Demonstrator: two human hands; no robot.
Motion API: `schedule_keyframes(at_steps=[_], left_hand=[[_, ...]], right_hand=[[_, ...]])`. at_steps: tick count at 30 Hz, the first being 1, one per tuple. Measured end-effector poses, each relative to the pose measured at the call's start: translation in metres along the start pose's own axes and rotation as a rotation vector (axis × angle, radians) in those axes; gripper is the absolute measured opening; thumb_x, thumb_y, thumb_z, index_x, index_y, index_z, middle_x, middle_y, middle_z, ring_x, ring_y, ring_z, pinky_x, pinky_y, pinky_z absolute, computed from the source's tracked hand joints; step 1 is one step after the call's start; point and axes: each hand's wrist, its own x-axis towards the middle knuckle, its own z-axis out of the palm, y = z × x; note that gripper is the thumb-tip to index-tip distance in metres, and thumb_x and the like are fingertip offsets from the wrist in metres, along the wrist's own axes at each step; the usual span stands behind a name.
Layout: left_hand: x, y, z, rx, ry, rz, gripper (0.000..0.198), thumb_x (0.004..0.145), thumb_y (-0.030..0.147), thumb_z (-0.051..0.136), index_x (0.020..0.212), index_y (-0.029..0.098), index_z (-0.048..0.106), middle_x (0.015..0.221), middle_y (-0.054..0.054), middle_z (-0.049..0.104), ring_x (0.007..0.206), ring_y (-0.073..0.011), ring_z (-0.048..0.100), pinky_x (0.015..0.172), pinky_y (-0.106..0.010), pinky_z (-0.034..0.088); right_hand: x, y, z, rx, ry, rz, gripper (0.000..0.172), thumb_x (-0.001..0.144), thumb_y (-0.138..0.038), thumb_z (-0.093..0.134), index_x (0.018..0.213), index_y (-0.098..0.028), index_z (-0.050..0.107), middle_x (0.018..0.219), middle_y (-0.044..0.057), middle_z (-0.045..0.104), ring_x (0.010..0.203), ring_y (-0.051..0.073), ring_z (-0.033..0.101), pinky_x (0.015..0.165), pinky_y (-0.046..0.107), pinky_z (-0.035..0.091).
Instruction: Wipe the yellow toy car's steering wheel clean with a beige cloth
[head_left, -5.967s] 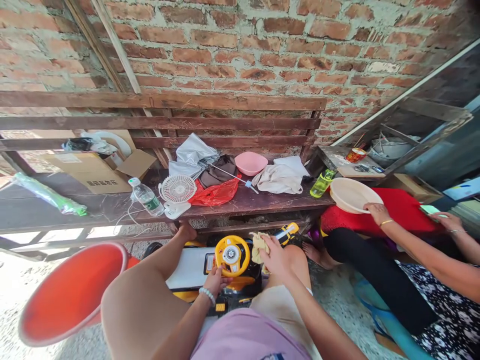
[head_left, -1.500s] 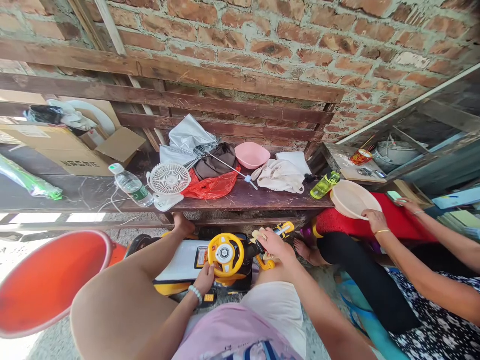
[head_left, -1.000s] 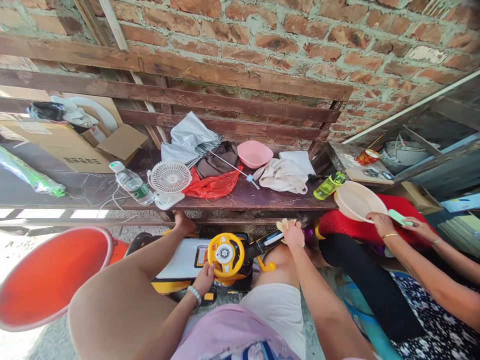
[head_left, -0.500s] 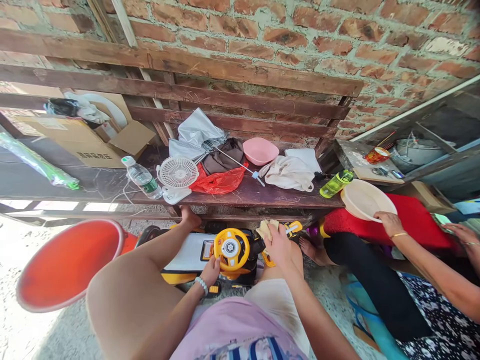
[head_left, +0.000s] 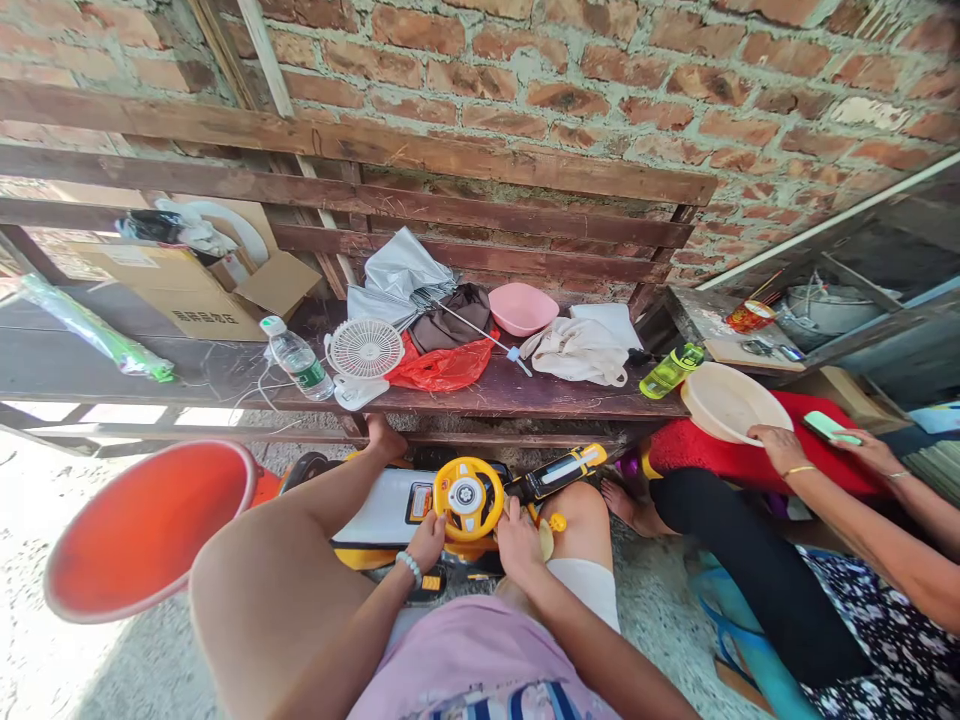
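Note:
A yellow toy steering wheel (head_left: 469, 498) with a white centre is fixed to a ride-on toy vehicle (head_left: 379, 505) with a pale top and yellow-black parts. My left hand (head_left: 426, 543) is closed on the wheel's lower left rim. At the wheel's right side, my right hand (head_left: 521, 540) is closed on a pale yellow cloth (head_left: 547, 540), most of which the hand hides. The fingers of that hand are close to the rim; whether they touch it I cannot tell. A black and yellow toy arm (head_left: 559, 472) extends to the right, beside my knee.
A red bucket (head_left: 150, 530) lies tipped at left. Along the wooden bench (head_left: 495, 398) are a water bottle (head_left: 296, 358), a fan (head_left: 365, 350), an umbrella (head_left: 401, 275) and a pink basin (head_left: 523, 309). At right, another person's hand (head_left: 780, 448) touches a cream basin (head_left: 735, 402).
My right hand, with the cloth, has moved from the toy arm down and left to the wheel's right side. The other person's far hand has brought a pale green object further into view.

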Motion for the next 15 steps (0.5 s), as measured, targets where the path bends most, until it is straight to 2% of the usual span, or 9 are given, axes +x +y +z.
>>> schedule_keyframes(at_steps=[2, 5, 8, 10, 15], left_hand=[[0.001, -0.002, -0.001, 0.005, -0.023, -0.022, 0.029, 0.093, 0.048, 0.059, 0.086, 0.02, 0.054, 0.075, -0.003, 0.065, 0.07, -0.0202, 0.07, 0.066, -0.031, 0.056], [0.002, -0.002, -0.001, -0.008, -0.023, -0.043, 0.028, 0.093, 0.048, 0.059, 0.09, 0.02, 0.055, 0.081, -0.005, 0.068, 0.074, -0.0212, 0.072, 0.066, -0.031, 0.055], [0.002, -0.002, -0.001, -0.014, -0.023, -0.057, 0.027, 0.094, 0.047, 0.058, 0.091, 0.02, 0.055, 0.082, -0.006, 0.069, 0.075, -0.022, 0.072, 0.067, -0.031, 0.055], [0.001, -0.001, -0.001, -0.004, -0.028, -0.054, 0.025, 0.095, 0.045, 0.056, 0.091, 0.02, 0.055, 0.078, -0.005, 0.069, 0.074, -0.022, 0.072, 0.067, -0.031, 0.055], [0.002, -0.003, -0.002, 0.012, -0.033, -0.06, 0.026, 0.096, 0.047, 0.054, 0.093, 0.021, 0.054, 0.072, -0.002, 0.067, 0.073, -0.0202, 0.071, 0.069, -0.031, 0.055]], right_hand=[[0.001, 0.007, -0.013, 0.036, 0.043, 0.023, 0.054, 0.098, -0.012, 0.036, 0.145, -0.029, 0.057, 0.155, 0.011, 0.05, 0.115, 0.024, 0.064, 0.086, 0.032, 0.054], [0.005, 0.016, -0.029, 0.05, 0.121, 0.017, 0.059, 0.098, -0.012, 0.039, 0.153, -0.032, 0.046, 0.159, 0.01, 0.046, 0.112, 0.024, 0.065, 0.086, 0.032, 0.054], [0.012, 0.019, -0.03, 0.04, 0.124, -0.018, 0.052, 0.1, -0.014, 0.037, 0.145, -0.034, 0.054, 0.164, 0.006, 0.041, 0.105, 0.023, 0.067, 0.085, 0.033, 0.054], [0.018, 0.018, -0.026, 0.025, 0.087, -0.016, 0.049, 0.101, -0.014, 0.034, 0.137, -0.033, 0.062, 0.163, 0.003, 0.044, 0.103, 0.022, 0.068, 0.085, 0.033, 0.054], [0.029, 0.016, -0.023, 0.053, 0.008, -0.004, 0.054, 0.098, -0.01, 0.032, 0.14, -0.026, 0.062, 0.155, 0.009, 0.054, 0.105, 0.025, 0.071, 0.087, 0.035, 0.055]])
